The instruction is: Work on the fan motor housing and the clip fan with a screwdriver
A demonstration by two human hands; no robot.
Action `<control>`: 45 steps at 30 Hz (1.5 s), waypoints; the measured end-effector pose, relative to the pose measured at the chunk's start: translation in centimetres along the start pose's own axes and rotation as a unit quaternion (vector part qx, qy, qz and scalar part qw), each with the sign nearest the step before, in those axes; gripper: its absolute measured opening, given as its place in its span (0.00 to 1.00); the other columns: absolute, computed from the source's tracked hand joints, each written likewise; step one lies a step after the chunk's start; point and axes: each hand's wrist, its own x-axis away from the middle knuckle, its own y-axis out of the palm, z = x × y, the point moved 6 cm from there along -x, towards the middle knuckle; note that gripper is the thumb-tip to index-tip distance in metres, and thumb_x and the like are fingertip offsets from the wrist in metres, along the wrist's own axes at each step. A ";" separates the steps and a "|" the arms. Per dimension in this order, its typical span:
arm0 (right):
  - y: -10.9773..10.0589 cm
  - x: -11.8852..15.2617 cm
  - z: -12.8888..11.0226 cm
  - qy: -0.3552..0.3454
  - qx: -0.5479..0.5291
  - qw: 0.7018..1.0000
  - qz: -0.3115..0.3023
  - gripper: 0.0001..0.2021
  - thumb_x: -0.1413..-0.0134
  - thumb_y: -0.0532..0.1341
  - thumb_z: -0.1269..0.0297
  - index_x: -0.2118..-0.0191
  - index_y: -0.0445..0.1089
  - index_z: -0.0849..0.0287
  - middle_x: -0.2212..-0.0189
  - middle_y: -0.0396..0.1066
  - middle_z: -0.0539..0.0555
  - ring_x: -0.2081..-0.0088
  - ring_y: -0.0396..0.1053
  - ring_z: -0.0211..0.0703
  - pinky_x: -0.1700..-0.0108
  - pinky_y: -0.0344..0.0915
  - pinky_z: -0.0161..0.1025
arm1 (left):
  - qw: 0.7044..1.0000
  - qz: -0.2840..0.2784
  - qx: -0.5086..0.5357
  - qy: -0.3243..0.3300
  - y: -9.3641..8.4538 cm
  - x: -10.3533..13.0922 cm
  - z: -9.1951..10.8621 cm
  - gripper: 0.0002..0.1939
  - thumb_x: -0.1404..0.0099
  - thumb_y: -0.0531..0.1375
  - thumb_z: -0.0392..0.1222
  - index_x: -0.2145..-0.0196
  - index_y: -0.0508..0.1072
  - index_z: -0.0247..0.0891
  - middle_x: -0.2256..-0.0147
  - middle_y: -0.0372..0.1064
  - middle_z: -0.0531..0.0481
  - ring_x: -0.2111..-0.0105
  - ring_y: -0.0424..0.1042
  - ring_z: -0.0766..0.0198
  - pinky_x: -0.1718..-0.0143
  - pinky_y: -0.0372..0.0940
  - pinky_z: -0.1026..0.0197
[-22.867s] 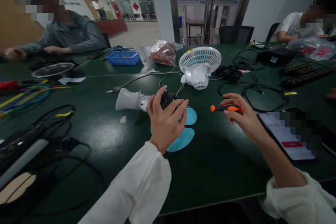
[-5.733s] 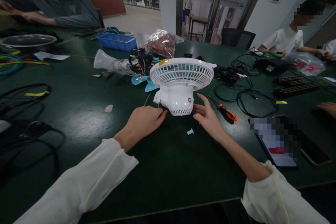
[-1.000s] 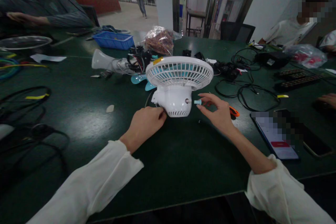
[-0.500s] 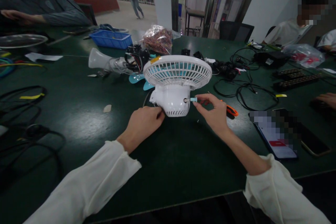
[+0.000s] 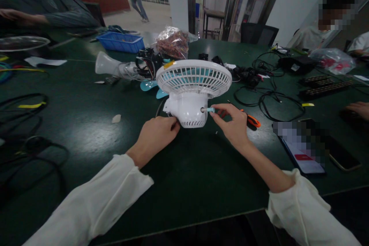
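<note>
- One white fan (image 5: 188, 110) sits at twelve o'clock on the green table (image 5: 187, 184).
- At its three o'clock, our right hand (image 5: 235, 127) clamps thumb and finger on the pale-blue peg (image 5: 210, 110).
- At its eight o'clock, our left hand (image 5: 157, 136) has fingers curled, grip hidden.
- Screwdriver (image 5: 254, 120) crowds our right side, towards four o'clock.
- Tabletop stretches between our forearms to its edge at six o'clock.

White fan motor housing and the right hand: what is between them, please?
In the head view, a light-blue knob lies between them: the right hand pinches it beside the white fan motor housing.
</note>
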 end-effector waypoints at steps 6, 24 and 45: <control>0.2 0.0 0.1 0.008 -0.028 1.000 -0.004 0.08 0.45 0.63 0.68 0.59 0.74 0.54 0.69 0.74 0.49 0.70 0.70 0.38 0.65 0.70 0.38 | 1.000 0.003 -0.003 0.004 0.0 0.0 0.0 0.19 0.34 0.45 0.47 0.69 0.74 0.40 0.68 0.76 0.46 0.69 0.75 0.55 0.71 0.63 0.58; 0.1 0.0 -0.5 0.018 -0.067 0.998 -0.007 0.07 0.42 0.59 0.67 0.59 0.73 0.52 0.57 0.74 0.53 0.55 0.72 0.44 0.58 0.74 0.42 | 1.000 -0.018 0.004 -0.002 -0.2 0.1 0.2 0.20 0.34 0.46 0.48 0.67 0.75 0.39 0.67 0.76 0.45 0.68 0.75 0.56 0.70 0.64 0.59; 0.2 0.0 -0.7 0.011 -0.083 0.996 -0.009 0.08 0.42 0.59 0.69 0.58 0.73 0.52 0.60 0.73 0.53 0.59 0.72 0.41 0.62 0.74 0.39 | 1.000 -0.014 0.015 0.003 -0.2 0.1 0.2 0.19 0.34 0.46 0.48 0.68 0.74 0.39 0.68 0.75 0.44 0.70 0.74 0.56 0.71 0.63 0.58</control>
